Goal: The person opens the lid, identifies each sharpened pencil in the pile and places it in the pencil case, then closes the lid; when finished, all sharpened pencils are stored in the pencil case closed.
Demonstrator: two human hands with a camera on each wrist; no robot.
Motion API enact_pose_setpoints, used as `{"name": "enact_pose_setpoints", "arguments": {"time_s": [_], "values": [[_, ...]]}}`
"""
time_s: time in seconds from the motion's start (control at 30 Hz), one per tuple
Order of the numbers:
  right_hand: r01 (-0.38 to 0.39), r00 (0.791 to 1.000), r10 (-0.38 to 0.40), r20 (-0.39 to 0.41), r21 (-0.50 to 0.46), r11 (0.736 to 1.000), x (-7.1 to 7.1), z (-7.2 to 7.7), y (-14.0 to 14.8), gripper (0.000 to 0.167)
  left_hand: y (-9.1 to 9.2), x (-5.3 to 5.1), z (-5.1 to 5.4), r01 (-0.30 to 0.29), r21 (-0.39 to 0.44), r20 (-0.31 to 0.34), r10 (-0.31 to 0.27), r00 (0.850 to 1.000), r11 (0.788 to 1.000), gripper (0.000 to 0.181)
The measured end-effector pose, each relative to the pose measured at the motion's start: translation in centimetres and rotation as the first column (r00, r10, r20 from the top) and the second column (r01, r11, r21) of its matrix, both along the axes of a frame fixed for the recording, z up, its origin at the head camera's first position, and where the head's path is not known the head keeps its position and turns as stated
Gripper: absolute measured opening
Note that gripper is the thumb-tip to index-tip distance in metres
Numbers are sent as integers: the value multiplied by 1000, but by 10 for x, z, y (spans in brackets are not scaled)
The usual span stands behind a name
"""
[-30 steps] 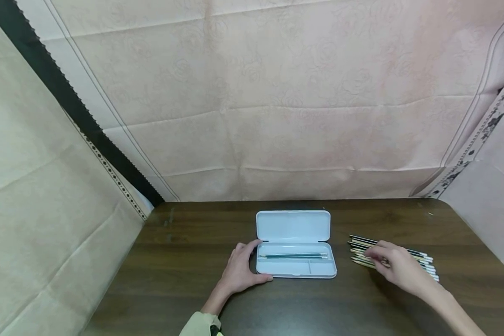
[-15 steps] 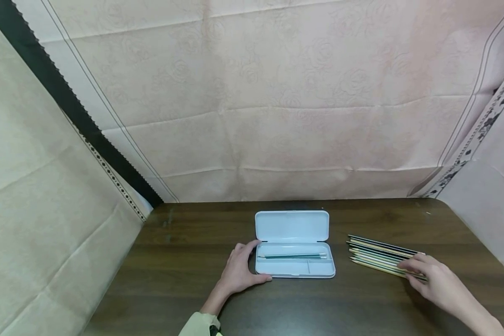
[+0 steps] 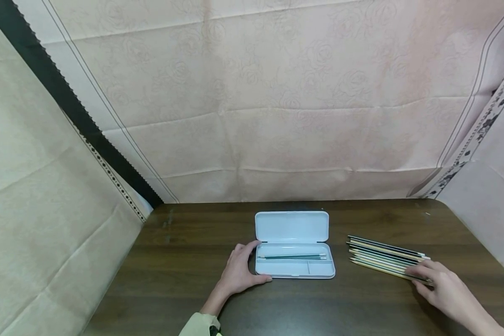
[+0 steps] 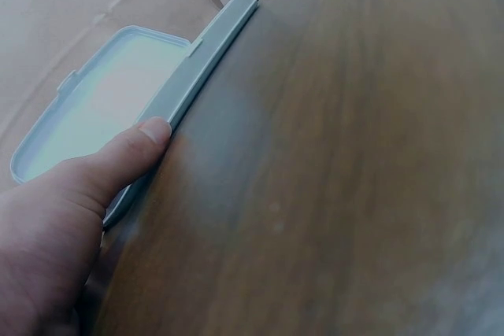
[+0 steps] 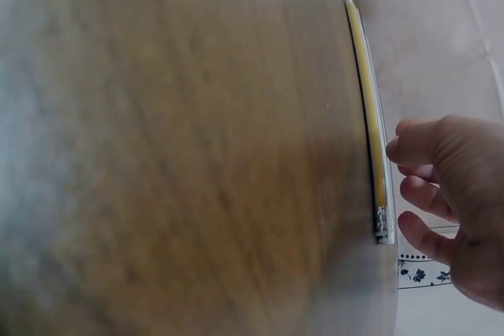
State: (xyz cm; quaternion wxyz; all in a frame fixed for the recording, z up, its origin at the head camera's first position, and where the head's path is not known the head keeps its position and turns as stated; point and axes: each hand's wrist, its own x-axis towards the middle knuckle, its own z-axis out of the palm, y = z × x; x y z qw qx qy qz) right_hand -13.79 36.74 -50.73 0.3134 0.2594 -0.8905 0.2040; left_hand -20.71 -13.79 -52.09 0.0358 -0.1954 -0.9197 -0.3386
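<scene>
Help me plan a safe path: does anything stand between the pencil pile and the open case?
Nothing visible: only tabletop separates the pencil pile from the open case. The left hand grips its left side.

The head view is softly lit and fairly sharp, with a dull sheen low on the table (image 3: pixel 277 310) and a faint shadow below the right hand (image 3: pixel 447 290). The 2 wrist views are hazier, pale glare patches blurring the wood.
</scene>
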Motion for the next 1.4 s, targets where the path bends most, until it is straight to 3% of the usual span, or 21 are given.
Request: {"name": "enact_pose_setpoints", "arguments": {"time_s": [0.1, 0.23, 0.37, 0.57, 0.87, 1.4], "values": [[7, 1000, -7, 18, -1, 1000, 1, -2, 2, 11, 0, 0, 0, 1, -1, -2, -1, 1000, 1000, 97], [23, 999, -23, 27, 7, 1000, 3, -3, 3, 44, 0, 0, 0, 0, -2, 0, 0, 1000, 1000, 97], [49, 998, -49, 39, 10, 999, 4, -3, 1, 52, 0, 1, -1, -3, -3, 6, 3, 1000, 1000, 98], [100, 994, -104, 41, 91, 991, 4, -3, 1, 54, 0, 1, -1, 0, -1, 1, 0, 1000, 1000, 98], [74, 997, -75, 3, 126, 989, 2, -4, 5, 53, 0, 1, -1, -1, 3, -5, 1, 1000, 1000, 97], [112, 987, -129, 93, 172, 979, 7, 3, -1, 50, 0, 1, -2, 8, 13, -36, -7, 999, 1000, 96]]}}
